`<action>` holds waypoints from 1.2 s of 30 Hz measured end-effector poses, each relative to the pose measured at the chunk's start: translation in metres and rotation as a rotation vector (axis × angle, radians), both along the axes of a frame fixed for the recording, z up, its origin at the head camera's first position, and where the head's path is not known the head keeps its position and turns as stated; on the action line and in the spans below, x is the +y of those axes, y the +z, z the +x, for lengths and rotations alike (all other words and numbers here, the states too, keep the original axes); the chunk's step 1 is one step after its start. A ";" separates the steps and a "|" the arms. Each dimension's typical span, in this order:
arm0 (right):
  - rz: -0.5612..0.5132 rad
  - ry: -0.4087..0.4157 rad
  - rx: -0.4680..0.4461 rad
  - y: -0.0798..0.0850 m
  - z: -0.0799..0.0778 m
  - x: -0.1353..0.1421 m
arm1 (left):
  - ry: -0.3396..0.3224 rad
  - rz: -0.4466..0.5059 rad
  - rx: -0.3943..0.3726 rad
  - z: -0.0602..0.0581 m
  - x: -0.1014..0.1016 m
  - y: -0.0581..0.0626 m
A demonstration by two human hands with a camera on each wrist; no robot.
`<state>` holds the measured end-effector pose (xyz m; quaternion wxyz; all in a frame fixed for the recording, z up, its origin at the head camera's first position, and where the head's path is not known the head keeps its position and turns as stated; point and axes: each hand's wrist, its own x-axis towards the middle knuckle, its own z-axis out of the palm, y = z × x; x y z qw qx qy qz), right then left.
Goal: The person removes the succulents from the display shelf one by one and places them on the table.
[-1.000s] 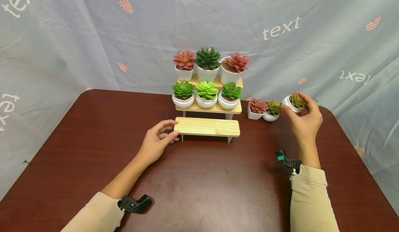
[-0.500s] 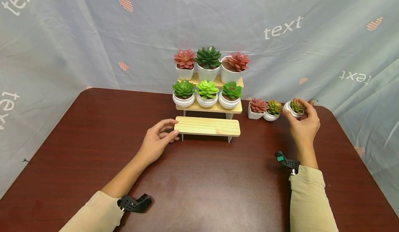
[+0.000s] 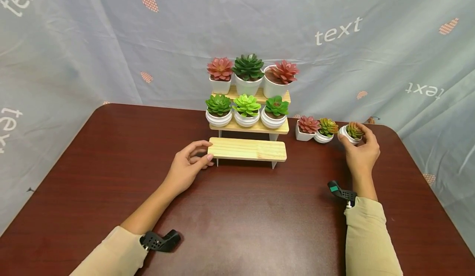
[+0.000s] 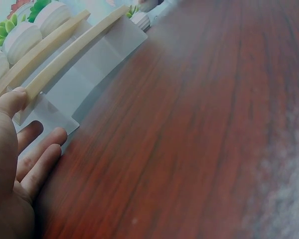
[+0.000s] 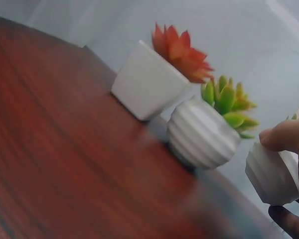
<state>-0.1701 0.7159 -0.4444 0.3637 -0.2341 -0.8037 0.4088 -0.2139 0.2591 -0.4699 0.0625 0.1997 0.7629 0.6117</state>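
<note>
My left hand [image 3: 189,165] holds the left end of the bottom wooden tier [image 3: 246,149] of a plant stand, thumb and index finger at its corners. In the left wrist view the other fingers [image 4: 42,167] lie beside a translucent leg panel [image 4: 55,117]. My right hand [image 3: 361,152] pinches a small potted succulent [image 3: 350,133] in a ribbed white pot, its leaves green with reddish tips. In the right wrist view this pot [image 5: 271,174] is partly hidden by the hand. Left of it stand a similar potted succulent [image 3: 325,130] and a red succulent in a square pot [image 3: 306,128].
The stand's middle tier [image 3: 237,128] carries three green succulents in round white pots. On the top tier [image 3: 232,94] are a dark green one and two red ones. A patterned grey cloth [image 3: 178,41] hangs behind the dark red wooden table [image 3: 259,218].
My right hand has lowered the potted succulent toward the table, beside the other two pots. The left hand stays at the bottom tier.
</note>
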 end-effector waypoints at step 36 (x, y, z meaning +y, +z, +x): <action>0.178 0.087 -0.098 -0.021 -0.002 0.008 | 0.003 0.013 -0.001 0.000 0.001 0.001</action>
